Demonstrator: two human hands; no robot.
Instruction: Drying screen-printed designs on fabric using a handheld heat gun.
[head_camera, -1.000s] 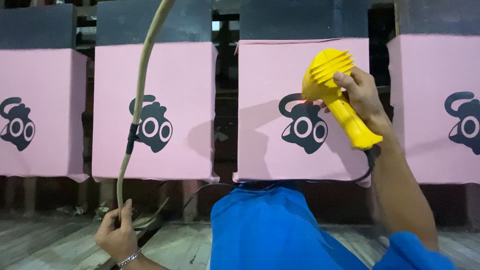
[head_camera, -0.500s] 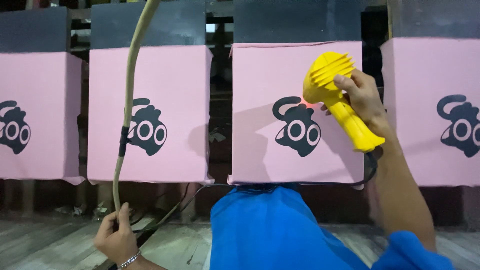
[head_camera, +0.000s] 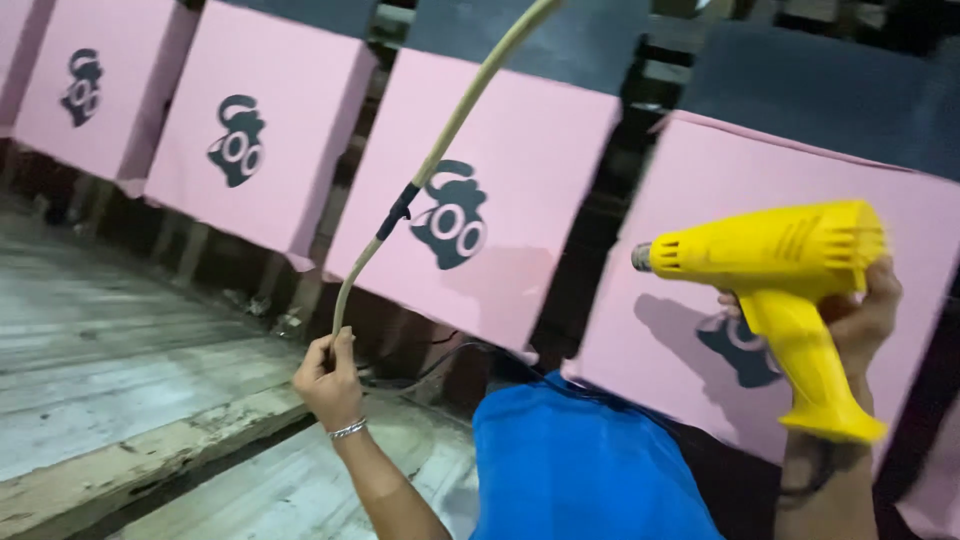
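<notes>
Heat gun (head_camera: 775, 262), yellow, sits at the right of the frame, nozzle pointing left; we note the right hand (head_camera: 855, 315) wrapped tight around its handle from behind. At lower centre-left, the left hand (head_camera: 328, 375) is closed around a tan cord (head_camera: 440, 150) that curves up to the top edge. Pink panels (head_camera: 505, 215) with black prints line the background; a blue cloth (head_camera: 580, 465) lies below.

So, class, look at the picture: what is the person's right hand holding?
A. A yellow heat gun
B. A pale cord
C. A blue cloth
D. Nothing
A: the right hand grips the handle of the yellow heat gun, its nozzle pointing left in the picture, while the left hand holds the pale cord.
</notes>
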